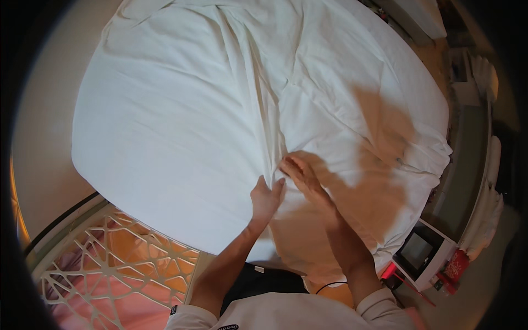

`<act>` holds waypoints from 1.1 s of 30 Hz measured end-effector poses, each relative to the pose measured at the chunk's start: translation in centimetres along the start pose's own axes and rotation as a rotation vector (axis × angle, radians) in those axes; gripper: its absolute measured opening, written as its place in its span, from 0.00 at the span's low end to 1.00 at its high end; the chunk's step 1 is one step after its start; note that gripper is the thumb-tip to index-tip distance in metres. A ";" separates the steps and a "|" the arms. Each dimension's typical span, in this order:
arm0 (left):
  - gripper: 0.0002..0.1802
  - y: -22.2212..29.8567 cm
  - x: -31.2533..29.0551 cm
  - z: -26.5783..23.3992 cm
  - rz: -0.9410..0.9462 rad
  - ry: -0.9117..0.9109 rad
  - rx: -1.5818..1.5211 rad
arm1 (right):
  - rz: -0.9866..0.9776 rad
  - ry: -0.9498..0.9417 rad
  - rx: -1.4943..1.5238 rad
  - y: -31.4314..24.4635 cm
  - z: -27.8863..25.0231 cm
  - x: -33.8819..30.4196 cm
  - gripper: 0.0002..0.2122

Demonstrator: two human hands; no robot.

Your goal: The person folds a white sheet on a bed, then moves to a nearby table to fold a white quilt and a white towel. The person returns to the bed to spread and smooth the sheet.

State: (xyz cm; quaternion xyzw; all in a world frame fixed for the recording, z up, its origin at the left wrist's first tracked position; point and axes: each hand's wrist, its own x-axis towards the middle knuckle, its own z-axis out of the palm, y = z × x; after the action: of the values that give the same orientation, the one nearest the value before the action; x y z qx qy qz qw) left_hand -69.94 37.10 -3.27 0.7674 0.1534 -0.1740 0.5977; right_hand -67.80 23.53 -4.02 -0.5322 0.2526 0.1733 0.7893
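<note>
Hands (267,200) on wht sheet (165,132) w/ creases

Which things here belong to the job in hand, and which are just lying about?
In use:
white sheet
left hand and right hand, both at its folds

Just around:
white lattice panel, lower left
white dark-fronted box, lower right
red item beside it

The sheet (165,121) before me is plain white; my T-shirt (286,312) is off-white, my trousers (264,286) black. At near left, a cream lattice (107,270) makes an irregular web pattern over pink cloth (140,297).
</note>
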 end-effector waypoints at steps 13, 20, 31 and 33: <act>0.18 4.6 -6.9 -7.0 -0.063 -0.019 0.049 | -0.398 0.076 -1.111 -5.2 13.8 -3.5 0.06; 0.13 -0.5 -7.6 -12.4 -0.042 0.041 -0.421 | -0.668 0.132 -1.018 -1.8 15.8 -5.7 0.05; 0.12 5.9 9.1 -16.3 0.237 0.111 0.171 | -0.450 -0.060 -1.033 -0.7 19.3 -8.2 0.06; 0.10 5.6 7.5 -17.3 0.181 0.076 -0.228 | -0.417 -0.101 -1.023 -0.6 18.4 -8.6 0.06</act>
State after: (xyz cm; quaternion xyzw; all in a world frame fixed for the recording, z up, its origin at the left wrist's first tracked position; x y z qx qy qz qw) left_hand -59.28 52.72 2.09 0.7114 0.1251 -0.0717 0.6879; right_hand -70.51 40.30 7.08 -0.8775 -0.0126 0.1393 0.4588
